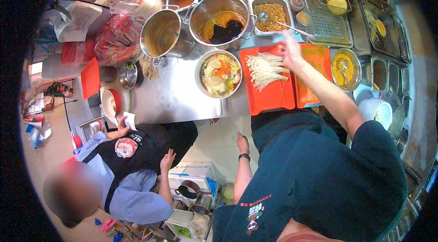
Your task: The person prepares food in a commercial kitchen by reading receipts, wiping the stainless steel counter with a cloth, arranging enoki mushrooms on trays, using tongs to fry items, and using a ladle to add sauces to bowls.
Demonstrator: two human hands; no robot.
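Note:
My right hand [290, 54] reaches over the red trays with fingers apart and holds nothing. Its fingertips come close to the handle of a metal ladle [297, 31] that lies across a steel pan of chickpea-like beans [272, 14]. Beneath and left of that hand, a bundle of enoki mushrooms [266, 69] lies on a red tray [274, 99]. To the left stands a round bowl [199, 77] filled with pale, leafy food and an orange topping. My left hand [243, 143], a dark band on its wrist, hangs below the counter edge, loosely open and away from any object.
Two large steel pots [157, 36] [193, 14] stand behind the bowl. A fryer [385, 27] is at the far right, near a pan of yellow sauce [353, 66]. On my left, a co-worker [132, 169] in an apron holds a white slip [130, 121].

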